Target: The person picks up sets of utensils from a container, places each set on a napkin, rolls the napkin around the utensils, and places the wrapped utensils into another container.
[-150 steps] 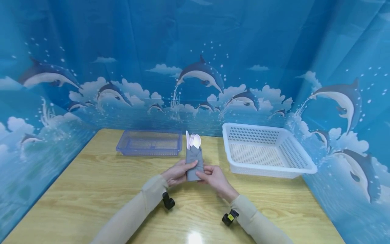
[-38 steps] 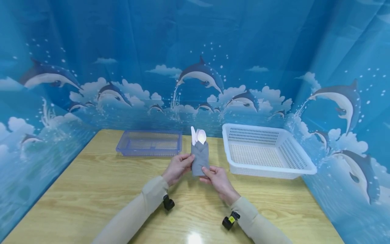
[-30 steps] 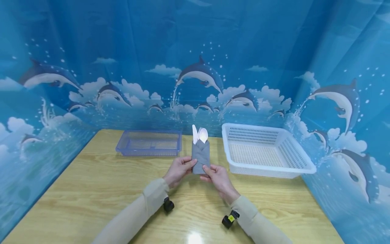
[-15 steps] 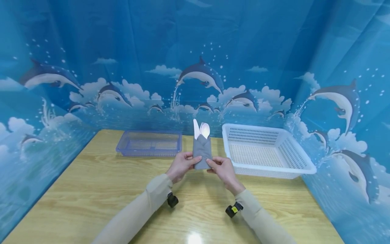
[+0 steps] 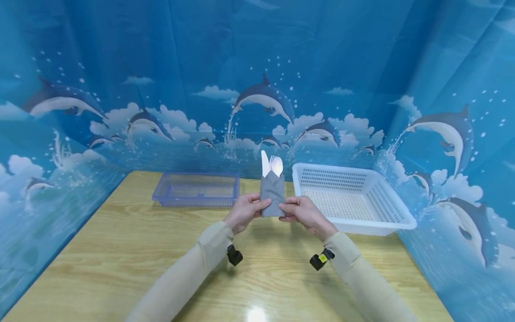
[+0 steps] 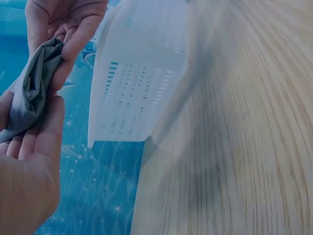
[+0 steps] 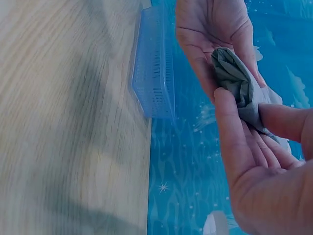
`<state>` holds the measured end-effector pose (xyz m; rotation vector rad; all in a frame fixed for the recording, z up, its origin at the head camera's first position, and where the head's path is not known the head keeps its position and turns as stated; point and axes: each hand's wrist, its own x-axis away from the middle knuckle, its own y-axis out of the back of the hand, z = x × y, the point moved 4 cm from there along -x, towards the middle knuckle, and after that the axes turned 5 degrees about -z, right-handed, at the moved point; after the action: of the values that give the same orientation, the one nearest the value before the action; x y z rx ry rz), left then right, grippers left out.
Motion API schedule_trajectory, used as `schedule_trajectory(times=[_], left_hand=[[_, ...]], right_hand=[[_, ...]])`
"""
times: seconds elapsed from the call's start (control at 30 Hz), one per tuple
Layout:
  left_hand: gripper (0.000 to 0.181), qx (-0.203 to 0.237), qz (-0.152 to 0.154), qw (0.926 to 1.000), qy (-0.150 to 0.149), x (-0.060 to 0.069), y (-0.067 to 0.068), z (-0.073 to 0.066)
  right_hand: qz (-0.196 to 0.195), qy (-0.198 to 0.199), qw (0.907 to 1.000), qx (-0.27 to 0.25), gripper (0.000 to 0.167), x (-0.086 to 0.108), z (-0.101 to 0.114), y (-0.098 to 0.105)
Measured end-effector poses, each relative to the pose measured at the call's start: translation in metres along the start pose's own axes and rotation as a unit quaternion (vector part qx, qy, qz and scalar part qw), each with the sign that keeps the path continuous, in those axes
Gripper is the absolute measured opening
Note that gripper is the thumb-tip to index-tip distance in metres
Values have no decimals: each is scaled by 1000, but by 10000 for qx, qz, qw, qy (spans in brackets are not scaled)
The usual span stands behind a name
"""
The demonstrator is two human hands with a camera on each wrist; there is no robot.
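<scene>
A grey napkin (image 5: 272, 190) folded into a pocket is held up above the table. Out of its top stand a white knife (image 5: 265, 163), a fork (image 5: 272, 162) and a spoon (image 5: 277, 166), side by side. My left hand (image 5: 245, 212) pinches the napkin's lower left edge, thumb in front and fingers behind. At the lower right edge, my right hand (image 5: 307, 213) grips it the same way. Both wrist views show the napkin's folded bottom end, the left wrist view its layers (image 6: 36, 81) and the right wrist view its rolled fold (image 7: 234, 81). The cutlery handles are hidden inside.
At the back left of the wooden table (image 5: 132, 250) sits a purple plastic basket (image 5: 169, 202). A larger white basket (image 5: 362, 226) stands at the back right, just behind my right hand. A blue dolphin curtain (image 5: 201, 53) encloses the back and sides.
Both hands have lifted the napkin with its cutlery upward and slightly right. The right hand has shifted from the napkin's bottom to its right edge. Neither basket has moved.
</scene>
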<state>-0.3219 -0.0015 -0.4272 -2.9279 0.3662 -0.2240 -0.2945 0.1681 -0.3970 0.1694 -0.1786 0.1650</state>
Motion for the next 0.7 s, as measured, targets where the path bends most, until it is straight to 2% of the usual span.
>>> schedule_trajectory(times=[0.3, 0.47, 0.7], left_hand=[[42, 600, 288, 9977, 155, -8, -14, -3], [43, 1000, 513, 9934, 234, -12, -24, -5], [45, 1126, 644, 9912, 276, -14, -34, -8]], right_hand=[[-615, 18, 9981, 76, 34, -2, 4, 11], [-708, 94, 9973, 144, 35, -2, 8, 19], [-760, 56, 9968, 260, 38, 0, 11, 37]])
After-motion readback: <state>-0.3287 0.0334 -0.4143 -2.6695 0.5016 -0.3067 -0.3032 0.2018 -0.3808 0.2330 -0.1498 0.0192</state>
